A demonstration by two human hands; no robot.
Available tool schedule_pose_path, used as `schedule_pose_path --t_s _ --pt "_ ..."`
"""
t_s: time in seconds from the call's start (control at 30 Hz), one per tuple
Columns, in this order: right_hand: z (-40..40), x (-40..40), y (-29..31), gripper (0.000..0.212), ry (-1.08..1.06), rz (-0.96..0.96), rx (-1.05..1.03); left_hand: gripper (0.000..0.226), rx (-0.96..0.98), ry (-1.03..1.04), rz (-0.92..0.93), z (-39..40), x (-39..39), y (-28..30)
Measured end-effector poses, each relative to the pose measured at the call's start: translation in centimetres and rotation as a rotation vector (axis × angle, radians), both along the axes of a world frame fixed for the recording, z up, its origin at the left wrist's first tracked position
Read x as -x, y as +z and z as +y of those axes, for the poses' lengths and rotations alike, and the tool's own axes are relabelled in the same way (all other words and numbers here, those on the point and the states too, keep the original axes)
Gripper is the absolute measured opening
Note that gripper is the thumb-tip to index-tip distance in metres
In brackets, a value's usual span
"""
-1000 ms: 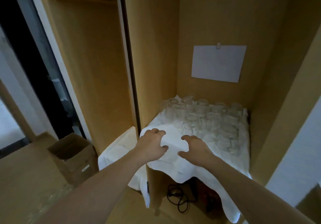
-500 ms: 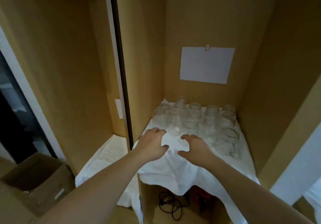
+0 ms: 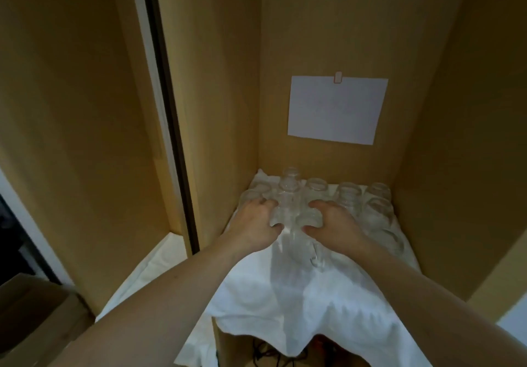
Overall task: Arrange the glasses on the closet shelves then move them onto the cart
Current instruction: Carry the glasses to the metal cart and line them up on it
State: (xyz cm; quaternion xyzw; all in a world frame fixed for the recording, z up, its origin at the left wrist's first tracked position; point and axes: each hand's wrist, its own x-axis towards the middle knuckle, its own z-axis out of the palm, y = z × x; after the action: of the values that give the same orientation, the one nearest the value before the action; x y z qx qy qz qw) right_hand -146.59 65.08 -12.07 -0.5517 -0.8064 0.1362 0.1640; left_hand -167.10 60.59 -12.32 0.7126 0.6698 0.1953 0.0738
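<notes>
Several clear glasses (image 3: 346, 195) stand clustered at the back of a closet shelf draped in a white cloth (image 3: 299, 295). My left hand (image 3: 253, 224) reaches into the front of the cluster, its fingers and thumb curled round a tall glass (image 3: 286, 210). Just to the right, my right hand (image 3: 336, 222) curls round a shorter glass (image 3: 309, 217). The two hands sit close together, with these glasses between them. More glasses (image 3: 379, 212) stand to the right of my right hand. No cart is in view.
A white paper sheet (image 3: 336, 110) is clipped to the closet's back wall. A wooden divider (image 3: 208, 110) separates a lower left compartment, also lined with white cloth (image 3: 154, 275). A cardboard box (image 3: 37, 318) sits lower left. Cables (image 3: 273, 352) lie under the shelf.
I have stepped closer to the closet. Both hands moved forward from the bare cloth into the cluster and closed around glasses.
</notes>
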Motion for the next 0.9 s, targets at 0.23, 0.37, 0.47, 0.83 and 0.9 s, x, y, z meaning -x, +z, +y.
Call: schedule_pose_path --t_s 0.23,0.37,0.47,0.83,0.9 --pt "8.3 -0.4 1.1 0.071 -0.034 0.066 0.035 0.05 0.016 0.026 0.008 7.9 -0.1 2.5" --pt "12.7 -0.3 0.7 0.064 -0.043 0.103 0.053 0.049 0.026 0.019 0.029 12.3 -0.6 2.9" --pt "15.8 0.0 0.3 0.068 -0.041 0.076 0.083 0.056 0.065 0.031 0.017 15.6 -0.7 2.2" --pt "24.3 1.0 -1.6 0.079 0.01 -0.083 0.265 0.045 0.123 0.106 -0.019 24.9 -1.2 -0.1" --pt "25.2 1.5 -1.9 0.079 0.045 -0.176 0.31 0.047 0.155 0.12 -0.032 26.1 -1.3 -0.2"
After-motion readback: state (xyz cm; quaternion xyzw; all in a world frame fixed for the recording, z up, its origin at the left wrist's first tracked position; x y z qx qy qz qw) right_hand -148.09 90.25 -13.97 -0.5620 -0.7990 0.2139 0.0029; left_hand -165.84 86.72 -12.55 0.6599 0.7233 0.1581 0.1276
